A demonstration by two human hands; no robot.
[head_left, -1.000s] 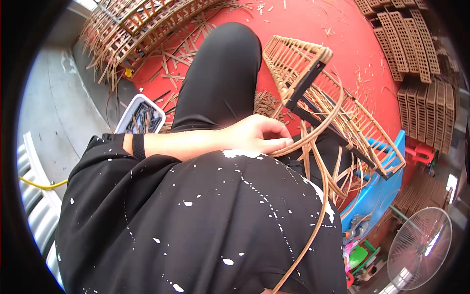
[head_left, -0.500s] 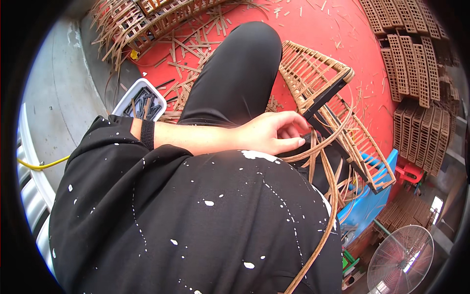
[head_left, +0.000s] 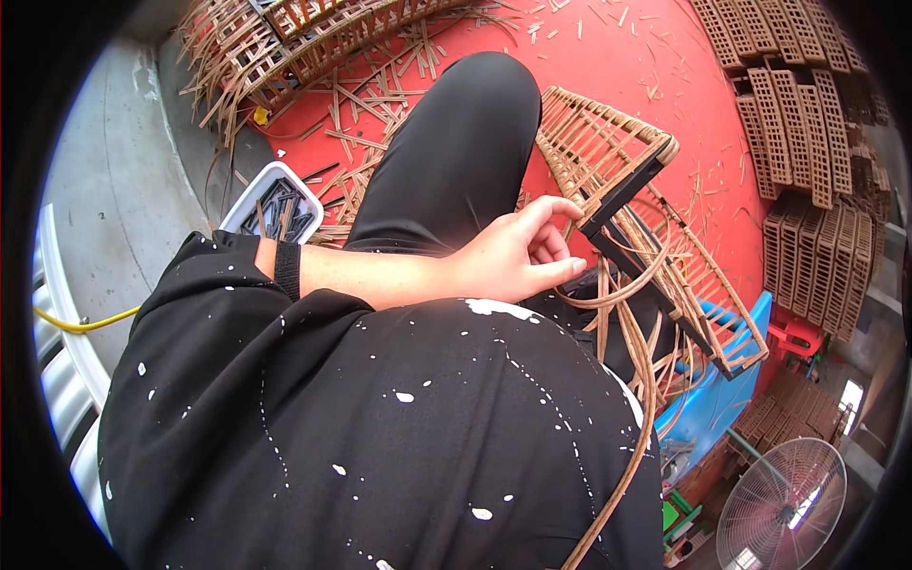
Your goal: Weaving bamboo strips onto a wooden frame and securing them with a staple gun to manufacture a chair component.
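My left hand (head_left: 518,255) reaches across my lap from the left, its fingers loosely bent. Thumb and index finger are apart, with nothing visible held between them. The fingertips are beside the corner of a black-edged frame woven with tan wicker strips (head_left: 617,185), and the index finger appears to touch it. This frame leans at the right of my raised knee. Long loose wicker strands (head_left: 638,353) loop from it past my hand and trail down over my dark shirt. My right hand is out of sight, hidden by my body or outside the picture.
A white tub (head_left: 275,190) of dark short pieces stands at the left. Cut strips (head_left: 366,95) litter the red floor. A larger woven piece (head_left: 313,47) lies at the far left. Stacked woven panels (head_left: 793,123), a blue board (head_left: 698,404) and a fan (head_left: 784,508) are at right.
My left hand has shifted slightly up and left, its index finger now near the frame's corner. The frame and its loose strands have moved slightly.
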